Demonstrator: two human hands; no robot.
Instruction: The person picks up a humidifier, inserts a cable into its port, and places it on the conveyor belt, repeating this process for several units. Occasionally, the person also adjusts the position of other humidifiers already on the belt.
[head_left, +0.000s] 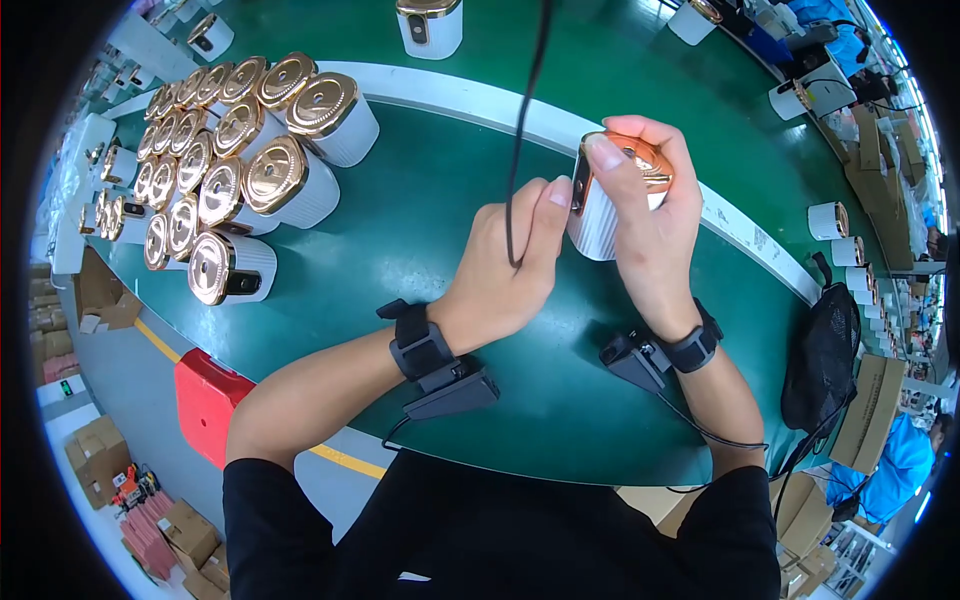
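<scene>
My right hand (655, 200) grips a white ribbed canister (597, 228) with a shiny gold lid, thumb across the top and fingers round the far side. The canister is held above the green table, a dark panel on its left side. My left hand (505, 255) is closed, thumb and forefinger pinched right against that panel. A black cable (522, 130) hangs down from above and runs into the left fist; its end is hidden by the fingers. Black straps with small black boxes sit on both wrists.
Rows of similar gold-lidded canisters (285, 180) crowd the table's left side. A white raised rail (450, 97) borders the green belt beyond, which carries another canister (430, 28). At the right lies a black mesh bag (822, 360). A red stool (208, 405) stands lower left.
</scene>
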